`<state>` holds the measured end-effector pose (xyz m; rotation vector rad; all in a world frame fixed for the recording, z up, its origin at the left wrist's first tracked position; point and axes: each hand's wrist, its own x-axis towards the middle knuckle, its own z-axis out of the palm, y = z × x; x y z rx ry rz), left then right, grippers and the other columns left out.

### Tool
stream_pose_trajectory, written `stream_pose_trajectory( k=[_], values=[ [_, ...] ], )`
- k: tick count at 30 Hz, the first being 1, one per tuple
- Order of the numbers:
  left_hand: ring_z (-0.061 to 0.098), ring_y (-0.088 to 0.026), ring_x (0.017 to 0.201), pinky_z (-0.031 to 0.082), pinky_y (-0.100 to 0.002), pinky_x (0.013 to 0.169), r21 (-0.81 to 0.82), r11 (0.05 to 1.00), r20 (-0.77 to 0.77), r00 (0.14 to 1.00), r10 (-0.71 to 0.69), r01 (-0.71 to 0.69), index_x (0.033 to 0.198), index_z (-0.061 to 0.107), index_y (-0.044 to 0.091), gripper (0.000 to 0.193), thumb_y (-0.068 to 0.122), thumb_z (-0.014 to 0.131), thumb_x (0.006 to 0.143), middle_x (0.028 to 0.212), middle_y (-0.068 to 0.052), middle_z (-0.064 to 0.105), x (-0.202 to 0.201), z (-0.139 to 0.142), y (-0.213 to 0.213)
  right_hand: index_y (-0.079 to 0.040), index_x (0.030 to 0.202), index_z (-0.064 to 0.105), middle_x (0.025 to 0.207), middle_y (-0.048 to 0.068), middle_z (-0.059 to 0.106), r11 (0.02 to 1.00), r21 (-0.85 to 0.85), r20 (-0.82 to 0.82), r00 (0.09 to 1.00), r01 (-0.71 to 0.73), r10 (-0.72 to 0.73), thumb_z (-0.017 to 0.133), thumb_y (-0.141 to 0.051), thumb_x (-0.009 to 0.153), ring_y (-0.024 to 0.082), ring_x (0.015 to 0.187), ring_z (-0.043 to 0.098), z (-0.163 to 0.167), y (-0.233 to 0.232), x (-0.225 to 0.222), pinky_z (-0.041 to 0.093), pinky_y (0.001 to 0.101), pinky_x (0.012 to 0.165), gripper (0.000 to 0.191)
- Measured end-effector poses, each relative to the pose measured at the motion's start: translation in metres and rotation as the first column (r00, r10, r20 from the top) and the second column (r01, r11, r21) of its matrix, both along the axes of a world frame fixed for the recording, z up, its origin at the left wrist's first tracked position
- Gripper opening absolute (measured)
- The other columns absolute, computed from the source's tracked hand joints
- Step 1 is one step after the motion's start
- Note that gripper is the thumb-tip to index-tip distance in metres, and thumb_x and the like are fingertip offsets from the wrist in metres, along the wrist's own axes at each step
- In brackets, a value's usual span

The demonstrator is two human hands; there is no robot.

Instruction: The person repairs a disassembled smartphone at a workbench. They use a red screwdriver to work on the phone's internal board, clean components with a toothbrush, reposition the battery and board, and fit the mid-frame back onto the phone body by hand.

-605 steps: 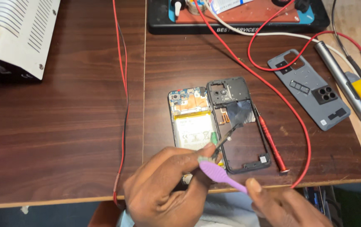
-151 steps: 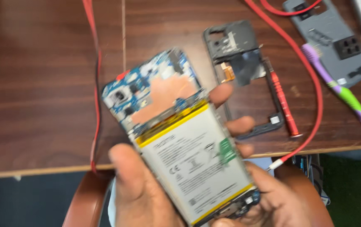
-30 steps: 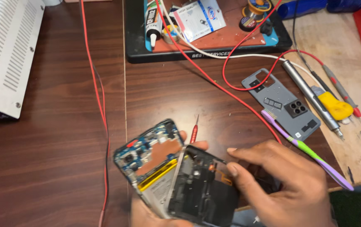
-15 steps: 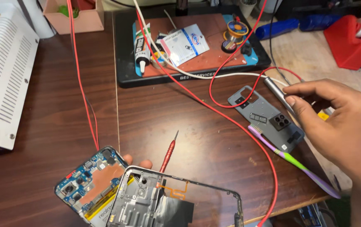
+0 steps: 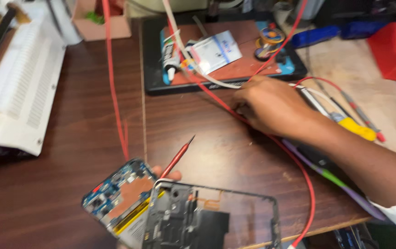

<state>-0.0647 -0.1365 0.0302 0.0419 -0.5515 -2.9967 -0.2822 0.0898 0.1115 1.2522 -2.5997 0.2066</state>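
Observation:
An opened phone with a blue circuit board and a yellow-edged battery is at the bottom edge, held from beneath by my left hand, of which only a fingertip shows. A black inner frame lies partly over the phone. A thin red-handled screwdriver points up from beside that fingertip. My right hand reaches across the table, palm down, with its fingers curled at the front edge of the black work mat, over a red wire. What its fingers grip is hidden.
On the mat lie a white packet, tubes and a solder reel. A white slotted device fills the left. Under my right forearm lie a yellow-handled tool, a purple and green pry tool and thin probes. A red object stands at the far right.
My right hand has moved left from the tools at the right to the mat's front edge. The view has shifted, and the phone and frame sit lower right.

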Motion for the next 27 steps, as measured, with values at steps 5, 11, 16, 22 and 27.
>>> stream_pose_trajectory(
  k=[5,11,16,22,27],
  values=[
    [0.061,-0.035,0.127,0.053,-0.052,0.108,-0.118,0.992,0.007,0.999,-0.038,0.039,0.154,0.034,0.001,0.107,0.023,0.096,0.070,0.148,-0.029,0.052,0.015,0.009,0.011,-0.008,0.095,0.079,0.097,0.016,0.074,0.999,0.029,-0.003,0.999,0.032,-0.032,0.073,-0.010,0.073,0.039,0.094,0.067,-0.004,-0.005,0.002,0.053,0.0500,0.082,0.023],
    [0.061,-0.034,0.127,0.053,-0.052,0.108,-0.261,0.959,0.022,0.994,-0.104,0.106,0.154,0.034,0.001,0.109,0.022,0.098,0.068,0.147,-0.029,0.052,0.047,0.019,0.026,-0.007,0.096,0.080,0.088,0.021,0.072,0.987,0.097,0.024,0.991,0.131,-0.134,0.072,-0.012,0.081,0.042,0.079,0.067,-0.015,0.001,-0.002,0.054,0.0513,0.074,0.017],
    [0.061,-0.034,0.127,0.053,-0.052,0.109,-0.292,0.942,0.036,0.986,-0.162,0.165,0.154,0.033,0.002,0.110,0.020,0.098,0.066,0.147,-0.028,0.052,0.056,0.020,0.033,-0.003,0.092,0.078,0.079,0.022,0.069,0.981,0.102,0.028,0.985,0.167,-0.170,0.071,-0.012,0.087,0.041,0.068,0.067,-0.019,0.002,0.000,0.054,0.0499,0.067,0.012],
    [0.061,-0.034,0.127,0.053,-0.052,0.109,-0.299,0.919,0.026,0.965,-0.261,0.257,0.154,0.033,0.002,0.112,0.019,0.100,0.065,0.147,-0.027,0.052,0.058,0.019,0.044,-0.001,0.096,0.077,0.079,0.019,0.071,0.994,0.045,0.025,0.994,0.102,-0.103,0.072,-0.013,0.086,0.037,0.068,0.068,-0.006,-0.005,0.009,0.054,0.0478,0.062,0.016],
    [0.061,-0.033,0.128,0.053,-0.052,0.110,-0.312,0.897,0.010,0.945,-0.328,0.314,0.154,0.033,0.002,0.114,0.017,0.100,0.063,0.147,-0.027,0.053,0.059,0.013,0.051,0.001,0.110,0.068,0.083,0.019,0.070,0.965,-0.141,0.144,0.969,0.222,-0.202,0.063,-0.022,0.102,0.029,0.070,0.067,-0.004,0.018,0.019,0.054,0.0455,0.063,0.025]
  ],
)
